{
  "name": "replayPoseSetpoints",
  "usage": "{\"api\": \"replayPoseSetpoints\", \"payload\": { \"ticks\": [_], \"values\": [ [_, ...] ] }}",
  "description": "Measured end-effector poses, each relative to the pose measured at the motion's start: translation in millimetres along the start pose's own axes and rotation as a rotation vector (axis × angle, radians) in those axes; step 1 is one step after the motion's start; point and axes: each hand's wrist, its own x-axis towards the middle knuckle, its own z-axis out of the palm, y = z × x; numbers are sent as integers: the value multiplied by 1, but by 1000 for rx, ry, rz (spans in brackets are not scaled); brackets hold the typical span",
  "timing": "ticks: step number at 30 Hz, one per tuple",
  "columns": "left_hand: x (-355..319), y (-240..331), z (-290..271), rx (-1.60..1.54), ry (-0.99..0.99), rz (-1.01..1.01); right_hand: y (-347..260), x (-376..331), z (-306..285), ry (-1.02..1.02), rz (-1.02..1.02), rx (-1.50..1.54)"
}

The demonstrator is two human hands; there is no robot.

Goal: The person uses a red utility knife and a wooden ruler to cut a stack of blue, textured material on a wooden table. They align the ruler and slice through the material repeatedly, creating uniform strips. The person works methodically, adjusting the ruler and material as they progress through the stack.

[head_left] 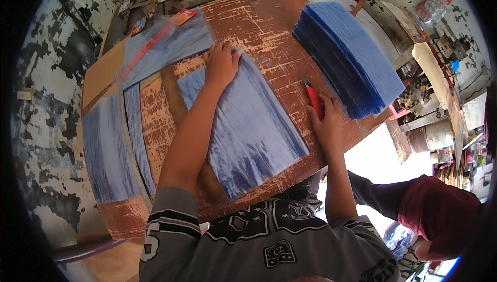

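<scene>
A bluish clear plastic sheet (253, 121), perhaps several layered together, lies on the worn brown table in front of me. My left hand (221, 67) is at its far edge, fingers bent over the edge and thumb by the corner. In my right hand (329, 124) is a red utility knife (313, 100), its tip pointing away from me just right of the sheet. The right fingers are wrapped round the handle. A brown strip (173, 90) runs along the sheet's left side, partly under my left forearm.
A thick stack of blue plastic sheets (352, 54) stands at the right of the brown table (259, 18). More plastic (108, 147) lies left, beside a thin grey strip (129, 132). Another sheet (171, 44) lies beyond. A person in maroon (440, 214) is close by on the right.
</scene>
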Motion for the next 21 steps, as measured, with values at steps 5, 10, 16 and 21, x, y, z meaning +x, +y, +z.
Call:
{"api": "replayPoseSetpoints", "payload": {
  "ticks": [5, 10, 16, 21],
  "values": [
    [-1, 9, -5, 21, 20, 0, 5, -1, 0, 54, -49, -41],
    [-3, 5, -8, -20, -9, 12, 4, -5, -4, 61, -28, -34],
    [-4, 3, -11, 4, 30, 19, 4, -6, -8, 0, 35, -9],
    [-6, -10, -18, 28, 17, -16, 12, -8, -3, 38, 7, 20]
  ]
}}
